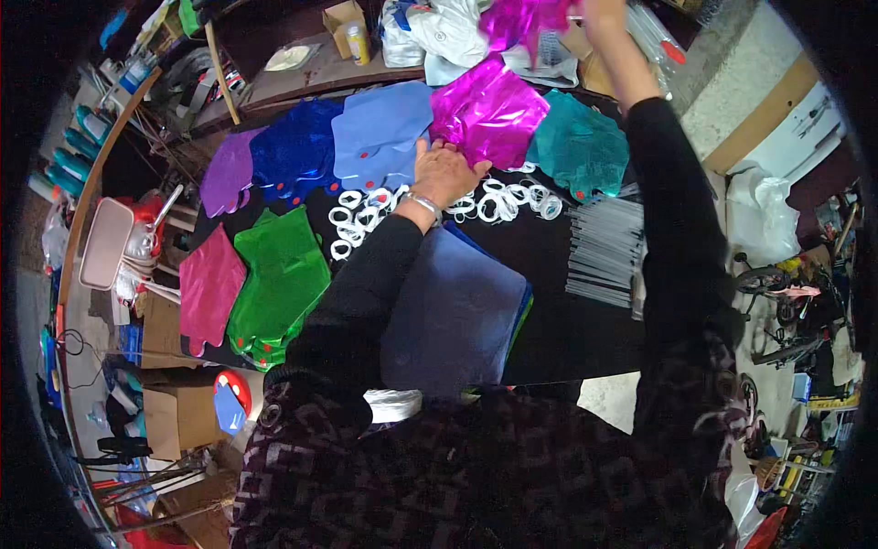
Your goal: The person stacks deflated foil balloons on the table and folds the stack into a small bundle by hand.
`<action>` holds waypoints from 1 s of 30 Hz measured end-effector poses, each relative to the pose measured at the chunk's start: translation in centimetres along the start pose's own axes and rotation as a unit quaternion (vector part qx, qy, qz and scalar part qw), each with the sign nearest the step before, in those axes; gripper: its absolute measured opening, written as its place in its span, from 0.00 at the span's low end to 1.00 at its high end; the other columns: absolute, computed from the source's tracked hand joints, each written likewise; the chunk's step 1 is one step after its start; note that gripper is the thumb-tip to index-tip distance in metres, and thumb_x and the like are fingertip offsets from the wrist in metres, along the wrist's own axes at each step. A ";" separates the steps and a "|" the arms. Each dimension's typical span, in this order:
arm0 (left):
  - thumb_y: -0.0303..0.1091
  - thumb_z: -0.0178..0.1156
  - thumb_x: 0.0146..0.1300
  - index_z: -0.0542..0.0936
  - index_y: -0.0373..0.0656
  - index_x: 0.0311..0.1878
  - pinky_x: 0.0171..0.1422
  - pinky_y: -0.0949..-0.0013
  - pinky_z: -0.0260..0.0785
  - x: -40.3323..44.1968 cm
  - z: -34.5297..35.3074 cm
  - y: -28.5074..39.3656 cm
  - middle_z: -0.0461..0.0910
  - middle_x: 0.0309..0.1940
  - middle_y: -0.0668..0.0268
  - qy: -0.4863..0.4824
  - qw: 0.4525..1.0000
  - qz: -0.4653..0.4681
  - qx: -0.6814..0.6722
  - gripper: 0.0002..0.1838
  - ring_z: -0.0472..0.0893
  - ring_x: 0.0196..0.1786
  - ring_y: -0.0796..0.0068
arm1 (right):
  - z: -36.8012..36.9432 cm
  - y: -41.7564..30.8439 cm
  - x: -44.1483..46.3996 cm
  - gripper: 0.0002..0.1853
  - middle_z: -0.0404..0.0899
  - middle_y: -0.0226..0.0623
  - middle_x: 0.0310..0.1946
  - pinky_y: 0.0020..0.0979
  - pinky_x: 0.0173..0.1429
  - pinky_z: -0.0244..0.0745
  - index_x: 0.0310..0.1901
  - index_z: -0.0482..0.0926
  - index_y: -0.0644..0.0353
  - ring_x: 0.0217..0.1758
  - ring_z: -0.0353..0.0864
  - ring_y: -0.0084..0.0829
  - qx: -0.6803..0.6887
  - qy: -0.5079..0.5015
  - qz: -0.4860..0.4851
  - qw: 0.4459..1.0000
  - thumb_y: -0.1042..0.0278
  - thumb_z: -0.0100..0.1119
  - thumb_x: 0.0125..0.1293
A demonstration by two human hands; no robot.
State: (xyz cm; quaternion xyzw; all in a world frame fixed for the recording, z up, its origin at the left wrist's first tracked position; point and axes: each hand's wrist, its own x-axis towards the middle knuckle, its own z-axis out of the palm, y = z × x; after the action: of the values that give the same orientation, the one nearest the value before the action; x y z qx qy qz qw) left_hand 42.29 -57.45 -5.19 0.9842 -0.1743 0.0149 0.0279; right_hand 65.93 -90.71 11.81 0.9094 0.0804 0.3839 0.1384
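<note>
My left hand (444, 174) lies with fingers stretched over the lower edge of a shiny magenta foil balloon (489, 110), uninflated and flat on the black table. Raised at the top edge of the view, my right hand (602, 16) is partly cut off. It grips another magenta foil balloon (521, 26); the fingertips are hard to see. A light blue balloon (380, 133) lies left of my left hand, and a teal one (581, 146) to the right. White ribbon rings (498, 199) are scattered beside my left wrist.
Clear sticks (604, 247) lie bundled on the right of the table. Dark blue (294, 146), purple (227, 174), green (279, 274) and pink (212, 288) balloons lie left. A grey-blue stack (457, 306) is at the front. White bags (444, 37) stand behind.
</note>
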 end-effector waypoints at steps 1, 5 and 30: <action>0.70 0.42 0.75 0.86 0.37 0.56 0.75 0.41 0.52 -0.1 -0.6 0.2 0.86 0.57 0.58 -0.016 1.000 -0.006 0.000 0.42 0.78 0.64 0.56 | 1.0 5.3 2.1 0.16 0.79 0.37 0.32 0.40 0.43 0.71 0.40 0.79 0.62 0.34 0.73 0.35 0.053 0.029 0.006 0.998 0.56 0.53 0.75; 0.70 0.42 0.75 0.85 0.36 0.58 0.77 0.40 0.51 -0.6 -2.5 1.1 0.87 0.55 0.58 -0.067 0.998 -0.017 -0.002 0.42 0.80 0.62 0.54 | -7.0 7.8 3.8 0.15 0.79 0.34 0.31 0.38 0.44 0.74 0.40 0.80 0.60 0.34 0.76 0.33 0.258 0.141 0.029 0.955 0.57 0.51 0.78; 0.53 0.58 0.77 0.84 0.39 0.47 0.40 0.74 0.77 -27.9 -6.4 -6.2 0.85 0.35 0.63 -0.089 0.797 -0.181 -0.569 0.23 0.82 0.32 0.76 | -32.4 -28.0 -40.2 0.08 0.74 0.27 0.27 0.29 0.48 0.71 0.33 0.73 0.52 0.32 0.73 0.25 0.320 -0.029 -0.370 0.872 0.66 0.65 0.60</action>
State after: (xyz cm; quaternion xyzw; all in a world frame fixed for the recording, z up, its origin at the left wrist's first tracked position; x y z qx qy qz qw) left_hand 18.14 -41.72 -0.24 0.8019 0.0283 -0.1799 0.5691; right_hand 13.65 -68.13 -2.52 0.8181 0.5257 0.2315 -0.0261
